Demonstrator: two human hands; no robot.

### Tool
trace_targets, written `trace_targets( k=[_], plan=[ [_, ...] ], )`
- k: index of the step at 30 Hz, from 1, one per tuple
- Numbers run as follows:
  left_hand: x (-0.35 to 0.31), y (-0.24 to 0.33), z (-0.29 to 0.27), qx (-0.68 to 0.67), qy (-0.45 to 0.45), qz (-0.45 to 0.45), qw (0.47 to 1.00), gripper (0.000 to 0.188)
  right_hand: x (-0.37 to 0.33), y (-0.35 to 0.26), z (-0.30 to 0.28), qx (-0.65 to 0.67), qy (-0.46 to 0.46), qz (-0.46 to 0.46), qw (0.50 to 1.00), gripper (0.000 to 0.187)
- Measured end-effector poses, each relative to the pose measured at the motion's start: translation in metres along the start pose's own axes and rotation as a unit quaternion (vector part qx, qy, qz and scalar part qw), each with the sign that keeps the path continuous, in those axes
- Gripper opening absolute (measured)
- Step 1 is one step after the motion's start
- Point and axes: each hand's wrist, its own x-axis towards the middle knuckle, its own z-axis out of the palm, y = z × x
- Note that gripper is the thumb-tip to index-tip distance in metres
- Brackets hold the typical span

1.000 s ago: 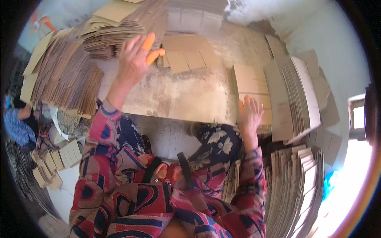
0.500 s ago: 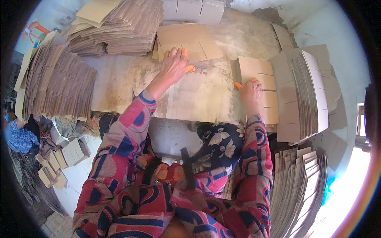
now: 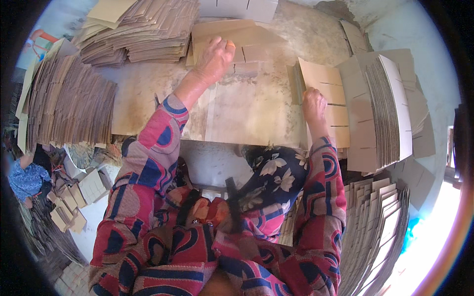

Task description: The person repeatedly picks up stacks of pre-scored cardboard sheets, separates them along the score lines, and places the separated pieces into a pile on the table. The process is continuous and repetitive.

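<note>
My left hand (image 3: 216,60), an orange cover on one finger, is closed at the near edge of a brown cardboard sheet (image 3: 215,30) at the back of the table. That sheet's right part is smeared by motion. To the right, my right hand (image 3: 314,104) pinches the left edge of a slotted cardboard piece (image 3: 328,79) atop a small pile. The piece's far left corner is tilted up from those beneath. My right fingertips are partly hidden.
Tall cardboard stacks stand at the left (image 3: 74,101) and back left (image 3: 153,34) of the worn table (image 3: 247,111). On the right leans a slotted stack (image 3: 382,111), with more upright pieces (image 3: 368,222) below. Another person (image 3: 29,177) is at the far left.
My left fingers, spread over the back sheet before, are now curled at its edge, and the sheet has shifted. My right hand has closed on the slotted piece's edge, and its corner has lifted.
</note>
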Motion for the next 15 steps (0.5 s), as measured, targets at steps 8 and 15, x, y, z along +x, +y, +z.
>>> trace_targets(
  k=[8, 15],
  plan=[
    [0.041, 0.019, -0.13, -0.141, 0.079, -0.063, 0.985, 0.009, 0.006, 0.016, -0.033, 0.034, 0.007, 0.098, 0.995, 0.02],
    [-0.033, 0.025, -0.153, -0.276, -0.18, -0.173, 0.928, 0.012, 0.0, -0.016, -0.145, 0.102, 0.268, 0.01, 0.958, 0.065]
  ],
)
